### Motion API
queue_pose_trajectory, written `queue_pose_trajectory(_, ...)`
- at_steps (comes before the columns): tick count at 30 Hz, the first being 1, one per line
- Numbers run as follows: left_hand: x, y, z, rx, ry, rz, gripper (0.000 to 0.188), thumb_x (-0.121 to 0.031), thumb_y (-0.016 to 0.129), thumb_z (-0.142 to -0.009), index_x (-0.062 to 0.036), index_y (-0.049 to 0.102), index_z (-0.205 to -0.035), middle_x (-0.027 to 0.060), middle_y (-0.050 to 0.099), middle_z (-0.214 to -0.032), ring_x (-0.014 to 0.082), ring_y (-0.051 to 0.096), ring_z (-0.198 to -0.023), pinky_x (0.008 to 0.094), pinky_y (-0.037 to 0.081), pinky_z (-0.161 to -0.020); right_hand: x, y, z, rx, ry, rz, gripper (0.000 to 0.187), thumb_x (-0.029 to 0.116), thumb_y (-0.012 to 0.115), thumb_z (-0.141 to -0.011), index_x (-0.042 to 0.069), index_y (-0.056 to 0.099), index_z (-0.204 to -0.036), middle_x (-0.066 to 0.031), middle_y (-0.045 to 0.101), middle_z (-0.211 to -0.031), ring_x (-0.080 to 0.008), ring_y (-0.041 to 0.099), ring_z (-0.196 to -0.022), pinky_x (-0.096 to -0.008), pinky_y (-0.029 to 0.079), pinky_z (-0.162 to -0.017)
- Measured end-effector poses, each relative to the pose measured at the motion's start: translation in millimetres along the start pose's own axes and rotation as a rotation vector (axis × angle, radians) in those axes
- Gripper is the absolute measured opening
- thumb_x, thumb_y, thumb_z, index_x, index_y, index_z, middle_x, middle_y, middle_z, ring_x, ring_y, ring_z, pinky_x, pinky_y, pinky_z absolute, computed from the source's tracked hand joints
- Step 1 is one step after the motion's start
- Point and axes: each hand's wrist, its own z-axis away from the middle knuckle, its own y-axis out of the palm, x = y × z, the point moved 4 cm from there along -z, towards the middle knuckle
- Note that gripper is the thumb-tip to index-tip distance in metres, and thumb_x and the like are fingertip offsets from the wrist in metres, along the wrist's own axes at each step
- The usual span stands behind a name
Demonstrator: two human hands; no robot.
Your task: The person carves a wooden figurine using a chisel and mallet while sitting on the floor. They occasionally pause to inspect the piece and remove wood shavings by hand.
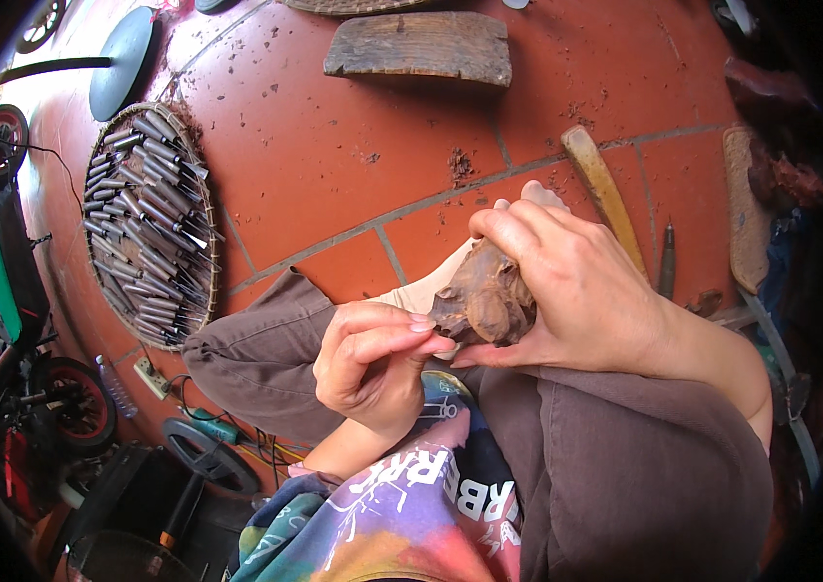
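A knobbly brown wood carving [489, 297] is held above my lap. My right hand [591, 286] wraps round it from the right, thumb below and fingers over its top. At the carving's left end, my left hand [372, 364] pinches the edge between thumb and fingertips; anything small inside that pinch is hidden. Below the carving lie my crossed legs in dark brown trousers, with a bare foot partly showing behind it.
A round woven basket [212, 291] full of metal-handled carving tools stands on the tiled floor at left. A curved wooden block [421, 47] lies ahead. To the right are a yellowish wooden mallet-like stick [605, 194] and a slim pointed tool [667, 262]. Wood chips [460, 165] are scattered about.
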Motion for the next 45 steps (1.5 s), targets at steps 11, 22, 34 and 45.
queue_pose_trajectory(11,16,0,-20,0.252,-0.684,0.615,0.015,0.011,0.076,-0.075,0.0038,0.07,-0.088,0.0092,0.06,-0.089,0.0145,0.061,-0.081,0.0258,0.054,-0.073,-5,4,1,-0.031,0.003,0.021,0.076,0.055,0.083,-0.066,0.0,0.053,-0.109,-0.0158,0.063,-0.091,-0.0315,0.066,-0.089,-0.0435,0.047,-0.075)
queue_pose_trajectory(22,13,3,-13,0.216,-0.315,0.335,0.011,-0.003,0.077,-0.08,-0.0035,0.067,-0.084,0.004,0.057,-0.089,0.0126,0.053,-0.083,0.0245,0.042,-0.073,-5,2,2,0.044,0.081,-0.003,0.078,0.049,0.086,-0.063,0.0,0.053,-0.114,-0.0176,0.062,-0.101,-0.0351,0.062,-0.096,-0.0438,0.05,-0.083)
queue_pose_trajectory(34,33,9,-6,0.235,-0.907,1.108,0.014,-0.023,0.067,-0.094,-0.0105,0.061,-0.093,-0.001,0.053,-0.093,0.013,0.046,-0.09,0.0265,0.035,-0.079,-5,0,0,-0.013,0.064,-0.05,0.077,0.037,0.092,-0.059,0.002,0.054,-0.117,-0.0158,0.062,-0.103,-0.0356,0.063,-0.095,-0.0411,0.051,-0.082)
queue_pose_trajectory(45,38,1,-1,0.176,-1.01,1.265,0.015,-0.023,0.065,-0.097,-0.009,0.061,-0.098,0.0004,0.057,-0.095,0.0112,0.053,-0.089,0.0242,0.043,-0.08,-2,-3,-6,0.054,0.079,-0.089,0.078,0.043,0.09,-0.062,0.002,0.054,-0.116,-0.0173,0.063,-0.105,-0.0366,0.063,-0.1,-0.0433,0.05,-0.086)
